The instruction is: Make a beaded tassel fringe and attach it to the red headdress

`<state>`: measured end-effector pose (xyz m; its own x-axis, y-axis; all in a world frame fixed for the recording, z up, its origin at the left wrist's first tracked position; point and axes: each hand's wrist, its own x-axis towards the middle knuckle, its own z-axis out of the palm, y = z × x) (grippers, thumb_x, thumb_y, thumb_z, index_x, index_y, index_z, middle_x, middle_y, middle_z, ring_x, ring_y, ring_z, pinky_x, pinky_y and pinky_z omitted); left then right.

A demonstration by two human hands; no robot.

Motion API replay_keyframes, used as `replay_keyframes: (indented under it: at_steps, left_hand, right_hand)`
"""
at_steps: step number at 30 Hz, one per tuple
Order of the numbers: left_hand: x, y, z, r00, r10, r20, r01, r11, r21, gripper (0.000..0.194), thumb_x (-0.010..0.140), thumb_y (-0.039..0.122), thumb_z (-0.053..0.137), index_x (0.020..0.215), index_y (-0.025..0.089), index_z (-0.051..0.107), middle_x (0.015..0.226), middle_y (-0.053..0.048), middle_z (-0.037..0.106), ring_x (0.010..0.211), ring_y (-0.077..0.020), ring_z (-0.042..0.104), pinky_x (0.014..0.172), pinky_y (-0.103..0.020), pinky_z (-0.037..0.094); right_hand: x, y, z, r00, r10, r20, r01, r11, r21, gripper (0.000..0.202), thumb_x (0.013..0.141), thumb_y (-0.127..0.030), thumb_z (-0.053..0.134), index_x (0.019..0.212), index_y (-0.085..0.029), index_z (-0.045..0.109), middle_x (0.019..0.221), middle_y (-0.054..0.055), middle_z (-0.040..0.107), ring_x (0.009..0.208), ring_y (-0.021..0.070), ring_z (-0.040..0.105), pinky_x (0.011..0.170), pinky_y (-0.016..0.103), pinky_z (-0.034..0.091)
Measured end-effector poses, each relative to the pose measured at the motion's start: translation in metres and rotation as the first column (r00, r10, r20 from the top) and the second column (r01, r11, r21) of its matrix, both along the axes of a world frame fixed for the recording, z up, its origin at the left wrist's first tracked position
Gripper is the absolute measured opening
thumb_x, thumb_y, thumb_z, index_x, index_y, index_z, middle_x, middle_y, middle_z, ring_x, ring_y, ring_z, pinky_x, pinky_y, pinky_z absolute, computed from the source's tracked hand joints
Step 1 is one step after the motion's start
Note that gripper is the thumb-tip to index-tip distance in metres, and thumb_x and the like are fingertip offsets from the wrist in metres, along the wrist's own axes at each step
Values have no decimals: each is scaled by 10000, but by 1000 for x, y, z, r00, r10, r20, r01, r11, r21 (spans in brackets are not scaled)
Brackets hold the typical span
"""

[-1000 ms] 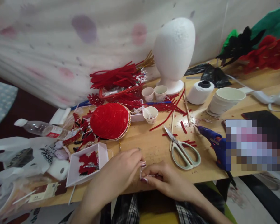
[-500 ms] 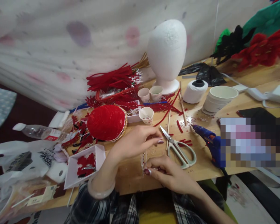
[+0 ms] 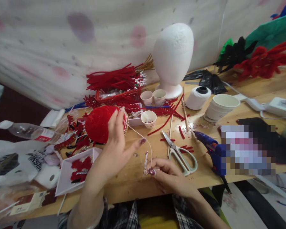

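Note:
My left hand (image 3: 118, 140) is raised in front of a red, dome-shaped cap (image 3: 98, 122) with a beaded rim. Its fingers are stretched, the thumb apart. A white thread (image 3: 139, 133) runs from between those fingers down to my right hand (image 3: 168, 173). Closed in a pinch, my right hand grips a small beaded strand (image 3: 146, 162), which sticks up past its fingertips. Finer detail of this strand is too small to make out. Scissors (image 3: 181, 154) with pale handles lie partly spread on the table, just beyond my right hand.
A blue glue gun (image 3: 209, 144) and a phone (image 3: 248, 149) lie to the right. Behind stand a white foam head (image 3: 173, 58), a thread spool (image 3: 197, 98) and small cups (image 3: 148, 120). On the left are a white box (image 3: 62, 181) of red pieces and a plastic bottle (image 3: 30, 132).
My left hand has swung up and left from above my right hand to the red cap, drawing out the thread. My right hand has kept its pinch in nearly the same place.

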<state>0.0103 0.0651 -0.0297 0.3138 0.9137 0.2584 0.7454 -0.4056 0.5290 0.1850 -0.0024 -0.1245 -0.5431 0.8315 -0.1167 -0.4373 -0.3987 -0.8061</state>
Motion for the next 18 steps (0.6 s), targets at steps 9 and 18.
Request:
replay_keyframes:
  at_steps: [9, 18]
  left_hand:
    - [-33, -20, 0, 946, 307, 105, -314, 948, 56, 542, 916, 319, 553, 1441, 244, 439, 1387, -138, 504, 1112, -248, 644, 916, -441, 584]
    - [-105, -35, 20, 834, 502, 228, -529, 846, 74, 481, 859, 386, 618, 1335, 383, 549, 1387, -19, 583, 1231, -335, 605, 972, -564, 576]
  right_hand:
    - [-14, 0, -3, 983, 51, -177, -61, 997, -48, 245, 860, -403, 726, 865, -163, 677, 445, -113, 449, 304, 22, 306, 317, 131, 320]
    - [-18, -2, -1, 963, 93, -254, -122, 988, -99, 180, 880, -341, 713, 877, -161, 724, 431, -120, 380, 320, 18, 255, 334, 120, 350]
